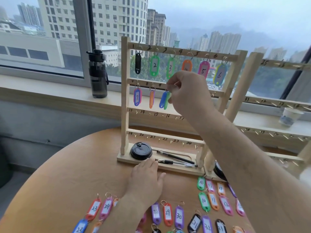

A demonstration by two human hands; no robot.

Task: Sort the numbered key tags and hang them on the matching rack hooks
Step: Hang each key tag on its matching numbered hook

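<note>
Window-side round worktop (67, 165) carries a wooden rack (124, 98). Right hand (188, 91), up at the second rail, pinches a green tag (167, 102) hanging vertically just left of the hand, beside the blue tag (162, 100). Left hand (146, 180) rests flat, fingers relaxed, at the rack's base.

- Looked forward and down from head height, wide-angled, over a round wooden table (67, 174).
- Faced a wooden key rack (124, 91) standing before the window (80, 39).
- Sat close, within arm's reach of that rack.
</note>
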